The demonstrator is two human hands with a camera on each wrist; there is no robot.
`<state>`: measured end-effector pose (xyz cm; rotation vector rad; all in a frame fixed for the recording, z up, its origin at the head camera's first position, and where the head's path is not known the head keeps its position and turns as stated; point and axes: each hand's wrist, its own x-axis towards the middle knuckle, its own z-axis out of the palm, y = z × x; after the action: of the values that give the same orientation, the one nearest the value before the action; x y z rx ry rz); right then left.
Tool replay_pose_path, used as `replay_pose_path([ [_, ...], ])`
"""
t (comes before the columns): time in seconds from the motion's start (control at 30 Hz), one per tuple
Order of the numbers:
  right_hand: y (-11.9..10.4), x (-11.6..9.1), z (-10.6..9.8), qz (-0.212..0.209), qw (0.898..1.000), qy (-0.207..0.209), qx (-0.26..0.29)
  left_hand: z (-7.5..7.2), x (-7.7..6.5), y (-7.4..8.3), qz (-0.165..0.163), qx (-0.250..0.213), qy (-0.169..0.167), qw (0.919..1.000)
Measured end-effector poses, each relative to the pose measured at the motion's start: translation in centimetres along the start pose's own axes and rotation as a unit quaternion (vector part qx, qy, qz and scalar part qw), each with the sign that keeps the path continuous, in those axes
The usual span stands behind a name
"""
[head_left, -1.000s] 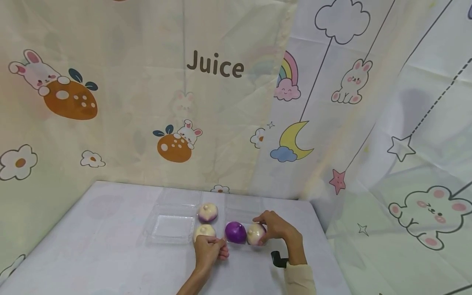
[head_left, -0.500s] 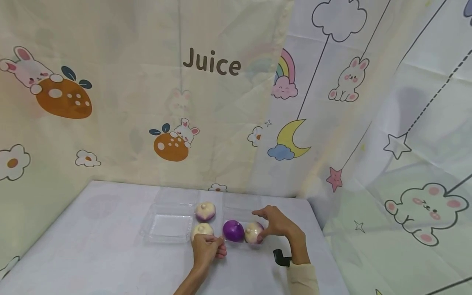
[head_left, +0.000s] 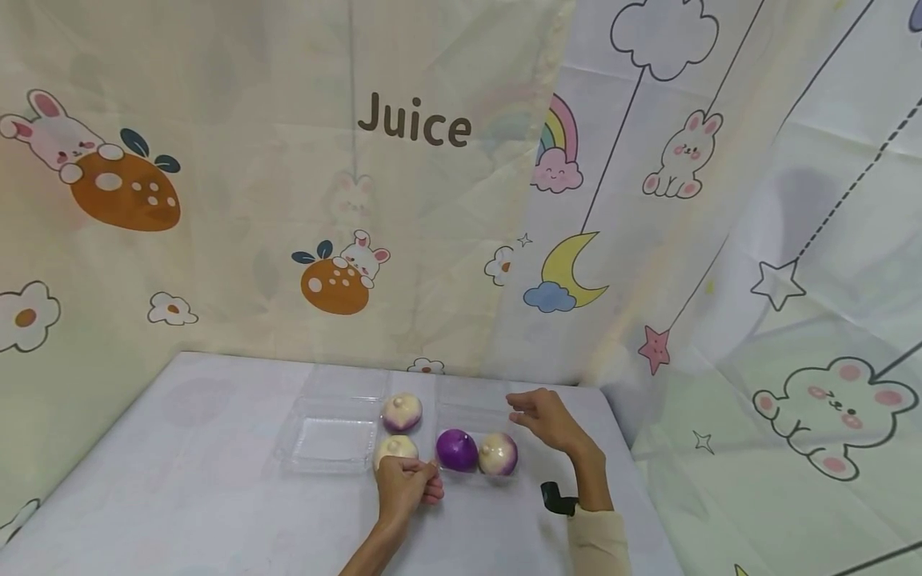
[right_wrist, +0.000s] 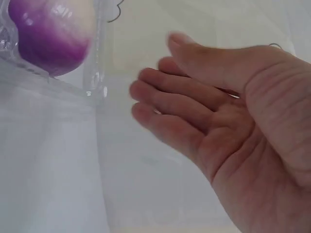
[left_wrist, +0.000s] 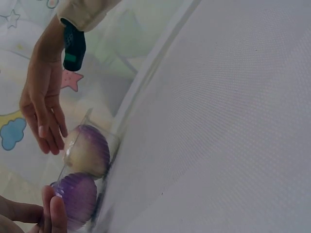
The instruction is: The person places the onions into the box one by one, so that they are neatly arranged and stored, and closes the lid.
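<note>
My right hand (head_left: 543,416), fingers extended and holding nothing, hovers above the right rear of an open clear plastic box (head_left: 468,477). Inside that box lie a deep purple toy turnip (head_left: 457,450) and a white-and-purple toy turnip (head_left: 499,454). My left hand (head_left: 403,484) pinches the box's left edge with thumb and fingers. In the left wrist view, its fingertips (left_wrist: 57,213) overlap the box's rim beside the purple turnip. Two more pale toy turnips sit between the boxes, one behind (head_left: 401,412), and a front turnip (head_left: 396,450) partly hidden by my left hand.
A second clear plastic box (head_left: 331,444) stands to the left with its lid folded back. A black wrist device (head_left: 558,498) is on my right wrist. The white table (head_left: 216,496) ends at a printed curtain (head_left: 252,264) behind.
My right hand has let go of the white-and-purple toy turnip and risen up and to the right. That turnip stays in the right box. My left hand has held its place.
</note>
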<state>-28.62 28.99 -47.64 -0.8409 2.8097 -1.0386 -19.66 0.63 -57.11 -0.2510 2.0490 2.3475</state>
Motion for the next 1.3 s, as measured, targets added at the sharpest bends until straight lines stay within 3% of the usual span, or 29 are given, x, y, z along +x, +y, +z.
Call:
replay_pose_path([
  [0.23,0.7,0.3,0.6,0.03,0.995,0.094,-0.001,0.0,-0.1,0.3,0.004,-0.002,0.0,1.0],
  [0.4,1.9,0.4,1.8,0.07,0.982,0.175,0.005,0.0,-0.3,0.4,0.001,-0.005,-0.001,1.0],
  [0.5,2.9,0.8,2.6,0.106,0.973,0.202,0.028,-0.1,-0.3,0.3,0.001,-0.004,0.0,1.0],
  [0.8,5.1,1.9,3.7,0.152,0.963,0.201,0.092,0.1,-0.1,0.4,0.002,-0.006,0.007,1.0],
  [1.03,5.7,2.0,4.2,0.198,0.947,0.185,0.174,0.3,-0.1,0.3,-0.003,-0.003,0.005,1.0],
  [1.3,6.3,1.6,4.7,0.204,0.941,0.161,0.214,0.2,-0.3,0.2,0.001,0.0,0.0,1.0],
])
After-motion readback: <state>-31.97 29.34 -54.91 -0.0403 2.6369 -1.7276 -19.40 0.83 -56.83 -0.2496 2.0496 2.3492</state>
